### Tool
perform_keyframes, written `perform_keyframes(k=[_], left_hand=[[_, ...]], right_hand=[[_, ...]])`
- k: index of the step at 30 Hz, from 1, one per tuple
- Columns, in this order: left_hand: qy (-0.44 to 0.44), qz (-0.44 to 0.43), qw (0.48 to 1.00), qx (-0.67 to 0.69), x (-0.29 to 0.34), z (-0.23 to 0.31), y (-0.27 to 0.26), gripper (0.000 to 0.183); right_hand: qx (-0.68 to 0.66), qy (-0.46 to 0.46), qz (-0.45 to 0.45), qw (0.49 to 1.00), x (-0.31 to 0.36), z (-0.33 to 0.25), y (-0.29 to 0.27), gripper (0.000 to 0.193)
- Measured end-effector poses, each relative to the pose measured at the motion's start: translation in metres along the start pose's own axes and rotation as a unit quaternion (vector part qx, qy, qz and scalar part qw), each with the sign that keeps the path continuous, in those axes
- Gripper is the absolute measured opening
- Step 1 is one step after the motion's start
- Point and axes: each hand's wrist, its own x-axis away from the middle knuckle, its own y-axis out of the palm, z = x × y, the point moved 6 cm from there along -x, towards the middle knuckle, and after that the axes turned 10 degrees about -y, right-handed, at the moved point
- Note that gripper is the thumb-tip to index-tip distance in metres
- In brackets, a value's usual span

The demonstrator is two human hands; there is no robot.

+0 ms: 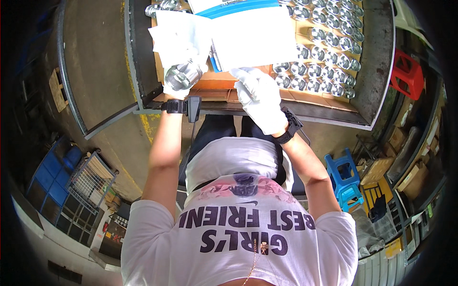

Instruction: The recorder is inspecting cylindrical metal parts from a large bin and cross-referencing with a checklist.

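Fingers: I'm seeing those of the left hand holding one metal part, opened only to its girth and partly hiding behind it; those of the right hand are bending inward, and I cannot tell whether they are pinching anything.
Tabletop: its dark raised rim is enclosing the work, with the held part sitting above its near left portion.
Parts in rows: the metal parts on the right are standing close together, so I'm judging that a sideways sweep of the right hand could be knocking them into one another.
White sheet: this bright sheet is lying beside the rows, its near edge meeting the right fingers in my view; I'm unsure about contact, but a snag there could be dragging it across the parts.
Held part: smooth metal against glove fabric is making me wary of a slip, should the grip be loosening.
Dark-and-blue strip: this narrow piece is lying just beside the held part, where a left-hand turn could be catching it.
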Motion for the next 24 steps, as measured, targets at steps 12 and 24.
perform_keyframes(k=[12, 24], left_hand=[[0.079, -0.021, 0.991, -0.109, -0.02, 0.007, 0.027, 0.039], [0.161, 0.043, 0.873, -0.459, -0.003, 0.0, 0.043, 0.039]], right_hand=[[0.018, 0.003, -0.01, 1.0, 0.008, 0.002, 0.002, 0.037], [0.032, 0.002, -0.007, 0.999, 0.009, 0.002, 0.001, 0.035]])
